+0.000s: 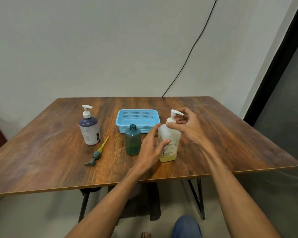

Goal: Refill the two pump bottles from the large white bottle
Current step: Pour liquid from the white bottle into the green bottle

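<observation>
The left hand point(150, 145) clasps the translucent pump bottle point(169, 143) near the surface's point(230, 143) front edge. The right hand's point(187, 127) fingers pinch its pump collar point(171, 120), probably unscrewing it. The next move needs steady twisting. The large white bottle point(89, 129) stands farther left.

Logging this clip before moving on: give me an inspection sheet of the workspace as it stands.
Surface: wooden table, no spills seen.
Job's things: translucent pump bottle, little yellow liquid at the bottom; teal bottle, open, upright; its teal pump lying on the table; white-and-navy pump bottle, pump on.
Clutter: blue basket, looks empty.
Hands: left hand holds the translucent bottle's body; right hand grips its pump collar.
Cables: black cable runs down the wall behind the table.
Surroundings: plain wall, dark panel at right.
</observation>
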`<state>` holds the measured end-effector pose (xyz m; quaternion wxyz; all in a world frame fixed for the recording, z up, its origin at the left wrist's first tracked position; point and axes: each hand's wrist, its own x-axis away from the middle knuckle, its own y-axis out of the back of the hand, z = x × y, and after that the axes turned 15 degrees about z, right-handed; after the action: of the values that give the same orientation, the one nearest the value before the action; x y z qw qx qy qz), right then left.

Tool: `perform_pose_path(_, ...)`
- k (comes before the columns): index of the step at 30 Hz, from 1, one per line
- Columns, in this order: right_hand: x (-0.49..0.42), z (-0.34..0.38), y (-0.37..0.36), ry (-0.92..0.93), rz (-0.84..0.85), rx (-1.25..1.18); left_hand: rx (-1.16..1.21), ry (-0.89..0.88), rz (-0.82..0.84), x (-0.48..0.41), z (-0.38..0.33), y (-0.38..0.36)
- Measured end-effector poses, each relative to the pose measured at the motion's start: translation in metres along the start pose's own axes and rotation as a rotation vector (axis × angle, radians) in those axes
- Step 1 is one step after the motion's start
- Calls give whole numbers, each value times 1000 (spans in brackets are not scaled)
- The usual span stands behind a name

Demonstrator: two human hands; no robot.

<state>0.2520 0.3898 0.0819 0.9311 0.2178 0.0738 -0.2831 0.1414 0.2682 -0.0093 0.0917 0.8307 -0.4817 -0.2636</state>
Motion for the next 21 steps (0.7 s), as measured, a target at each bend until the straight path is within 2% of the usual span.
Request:
perform_pose_path(4, -1, -4, -13, -23, -142, 57, -19, 26, 1, -1, 5, 0)
perform_pose_path(11, 4, 1, -5, -1, -53, -149, -18, 29, 10, -2, 5, 0)
perform_pose_path(17, 3, -2, -15, -38, -152, -1, -7, 16, 11, -2, 5, -2)
perform_pose_path(21, 2, 6, -11, 4, -110, -27, 3, 25, 15, -1, 2, -2)
